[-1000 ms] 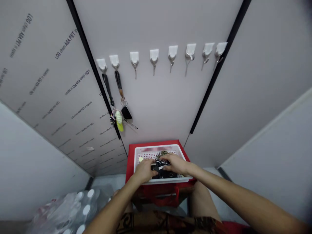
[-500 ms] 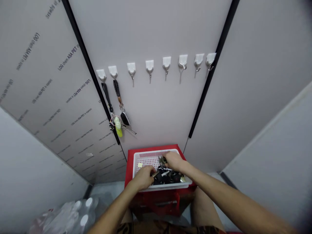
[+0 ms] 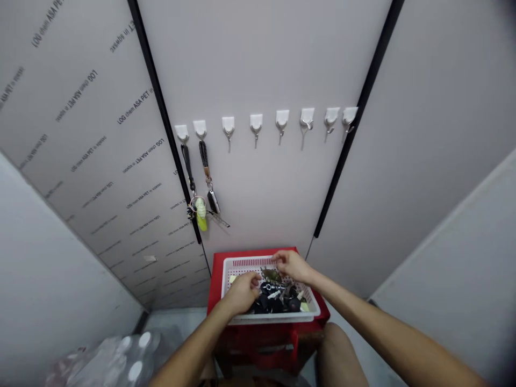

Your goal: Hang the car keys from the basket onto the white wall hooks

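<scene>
Presently, left hand (image 3: pixel 243 293) curled at black key pile (image 3: pixel 277 305); right hand (image 3: pixel 293 266) arched over white plastic basket (image 3: pixel 274 319); fingers' closure indeterminable.

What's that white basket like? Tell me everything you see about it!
It's a shallow, rectangular basket that looks like plastic, with slots in its far wall and holes in its floor. It sits upright on a red surface. Inside lies a dark jumble of keys and fobs, with a yellowish piece near one corner. The right grip is by its far rim, the left grip over its left side; I can't tell whether either touches it.
</scene>
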Demonstrator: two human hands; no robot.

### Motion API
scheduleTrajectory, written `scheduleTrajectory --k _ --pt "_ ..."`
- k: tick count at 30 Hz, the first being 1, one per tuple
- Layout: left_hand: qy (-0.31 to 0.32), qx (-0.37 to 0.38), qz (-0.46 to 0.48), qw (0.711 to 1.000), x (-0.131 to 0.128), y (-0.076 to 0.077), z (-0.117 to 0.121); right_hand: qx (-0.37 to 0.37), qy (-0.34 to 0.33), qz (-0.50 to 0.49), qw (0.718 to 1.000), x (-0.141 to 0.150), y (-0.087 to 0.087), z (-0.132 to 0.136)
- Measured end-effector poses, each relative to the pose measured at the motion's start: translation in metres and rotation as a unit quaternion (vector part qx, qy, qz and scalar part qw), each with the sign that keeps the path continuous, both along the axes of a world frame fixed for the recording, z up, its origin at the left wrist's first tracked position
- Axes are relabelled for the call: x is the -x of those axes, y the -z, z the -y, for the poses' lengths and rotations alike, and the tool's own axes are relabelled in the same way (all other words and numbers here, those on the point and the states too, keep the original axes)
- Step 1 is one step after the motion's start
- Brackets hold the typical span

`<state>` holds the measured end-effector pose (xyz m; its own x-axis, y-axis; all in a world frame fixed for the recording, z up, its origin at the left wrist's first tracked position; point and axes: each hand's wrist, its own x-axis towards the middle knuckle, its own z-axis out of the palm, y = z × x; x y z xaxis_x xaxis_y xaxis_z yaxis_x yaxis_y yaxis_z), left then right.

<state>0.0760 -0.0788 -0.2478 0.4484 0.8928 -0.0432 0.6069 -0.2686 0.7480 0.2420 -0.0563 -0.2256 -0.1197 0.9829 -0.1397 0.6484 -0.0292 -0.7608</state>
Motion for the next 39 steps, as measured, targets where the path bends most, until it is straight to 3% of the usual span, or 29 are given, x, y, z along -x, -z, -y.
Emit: scheduleTrajectory --k 3,6,9,12,19,26,34,39 --pt "-0.032 0.000 0.043 0.999 -0.006 -0.004 -0.003 -0.044 0.004 -0.024 0.999 0.001 -0.015 -0.005" --pt "-0.023 0.007 0.048 0.999 -0.012 -0.003 -0.004 -0.055 -0.057 0.134 0.988 0.003 -0.020 -0.002" --pt "-0.017 0.006 0.013 1.000 -0.015 0.003 -0.001 -0.054 -0.075 0.305 0.948 0.006 -0.007 0.004" --pt "-0.019 -0.008 -0.007 1.000 -0.014 0.008 0.003 -0.068 -0.085 0.367 0.924 0.007 0.009 0.007" --pt "-0.015 0.004 -0.017 1.000 -0.012 0.008 0.008 -0.076 -0.124 0.333 0.932 0.004 0.020 0.005" --pt "-0.013 -0.025 -0.018 0.999 -0.012 0.011 0.010 -0.073 -0.096 0.249 0.961 0.005 0.024 0.008" --pt "-0.018 -0.019 -0.012 1.000 -0.010 0.013 0.011 -0.084 -0.055 0.267 0.959 0.013 0.029 0.004" --pt "-0.042 0.010 0.028 0.999 -0.003 0.011 0.007 -0.101 0.033 0.069 0.992 0.015 0.011 -0.001"
